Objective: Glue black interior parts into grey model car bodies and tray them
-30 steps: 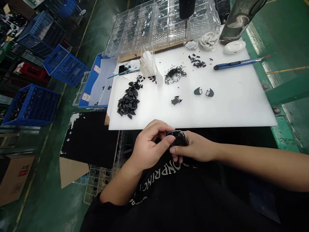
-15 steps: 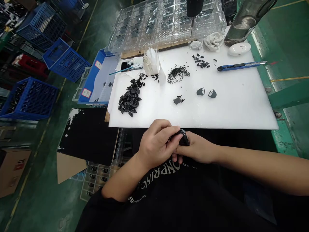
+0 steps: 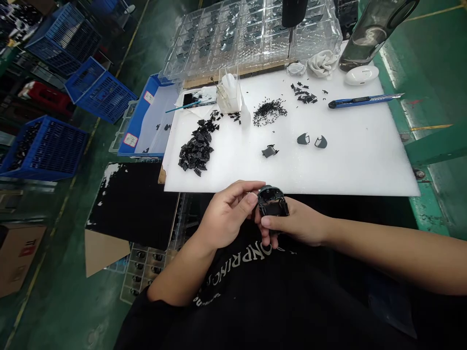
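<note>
Hollow black plastic housing [image 3: 272,202] turned upward

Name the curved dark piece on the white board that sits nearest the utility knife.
The right-hand curved piece, closer to the blue utility knife. It shows a pale-rimmed hollow, while the left-hand curved piece looks solid grey.
</note>
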Tool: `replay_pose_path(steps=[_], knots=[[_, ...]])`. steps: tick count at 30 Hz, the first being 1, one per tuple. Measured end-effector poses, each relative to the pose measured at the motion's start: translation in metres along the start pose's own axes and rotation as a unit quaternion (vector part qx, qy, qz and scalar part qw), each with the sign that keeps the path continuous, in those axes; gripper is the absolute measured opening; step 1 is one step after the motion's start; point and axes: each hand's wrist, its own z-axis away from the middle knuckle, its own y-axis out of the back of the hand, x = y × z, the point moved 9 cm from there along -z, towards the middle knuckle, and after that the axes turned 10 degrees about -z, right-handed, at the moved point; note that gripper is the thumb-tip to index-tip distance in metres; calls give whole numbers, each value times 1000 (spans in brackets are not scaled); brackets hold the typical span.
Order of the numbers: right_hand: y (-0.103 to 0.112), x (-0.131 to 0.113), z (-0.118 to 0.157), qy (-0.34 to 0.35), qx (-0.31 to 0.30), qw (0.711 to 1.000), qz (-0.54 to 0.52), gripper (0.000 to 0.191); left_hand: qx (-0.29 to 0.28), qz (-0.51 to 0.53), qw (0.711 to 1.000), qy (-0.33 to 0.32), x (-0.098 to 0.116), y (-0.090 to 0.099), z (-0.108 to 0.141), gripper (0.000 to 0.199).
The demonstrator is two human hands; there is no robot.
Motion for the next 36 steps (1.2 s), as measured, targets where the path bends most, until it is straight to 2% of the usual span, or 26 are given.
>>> replay_pose_path(steps=[3, 6, 9, 12, 17, 23, 29, 36], knots=[[1, 3, 0, -11, 0, 1000, -2, 29, -9, 9, 1000, -24, 3, 1, 0, 30], [0, 5, 0, -20, 6, 1000, -2, 31, 18, -72, 995, -73, 12, 5, 0, 24], [1, 5, 0, -26, 18, 999, -3, 33, 67, -205, 963, -160, 29, 8, 2, 28], [1, 7, 0, -34, 26, 999, -1, 34, 78, -260, 938, -218, 40, 6, 4, 25], [1, 9, 0, -39, 26, 999, -6, 32, 84, -290, 926, -228, 44, 5, 1, 23], [4, 11, -1, -46, 25, 999, -3, 33, 97, -341, 895, -270, 48, 3, 4, 21], [4, 10, -2, -40, 21, 999, 0, 33, 89, -323, 906, -259, 41, 6, 0, 24], [5, 11, -1, -41, 27, 999, 19, 29, 53, -339, 898, -274, 41, 1, 0, 30]])
